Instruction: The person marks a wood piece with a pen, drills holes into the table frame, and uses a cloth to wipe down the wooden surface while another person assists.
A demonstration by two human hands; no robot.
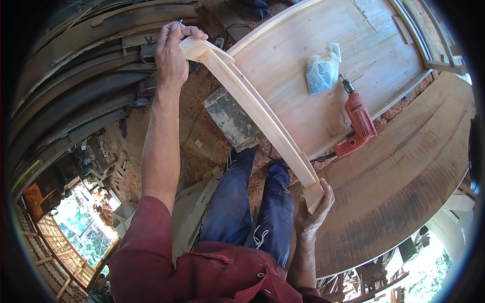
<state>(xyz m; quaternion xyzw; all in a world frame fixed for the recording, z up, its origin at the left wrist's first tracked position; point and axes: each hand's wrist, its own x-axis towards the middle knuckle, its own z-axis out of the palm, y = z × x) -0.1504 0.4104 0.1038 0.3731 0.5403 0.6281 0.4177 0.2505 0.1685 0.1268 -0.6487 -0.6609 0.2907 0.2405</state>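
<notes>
A long pale wooden strip (260,113) with a short block at each end slants across the middle, held up in front of my legs. My left hand (173,53) is closed on its far left end; a thin blue-tipped stick (180,22), perhaps a pen, pokes up from those fingers. Around the near right end wraps my right hand (316,209), its thumb and fingers on the block. Beyond the strip lies a wide wooden panel with a raised rim (283,76). On it rest a red power drill (359,121) and a knotted plastic bag (323,71) of bluish contents.
A large brown board (399,177) with dark streaks lies at the right. Below the strip stands a grey, paint-spattered box (232,117) on the dusty floor. Stacked long planks (86,65) fill the left side. A dark cord (323,158) trails from the drill's handle.
</notes>
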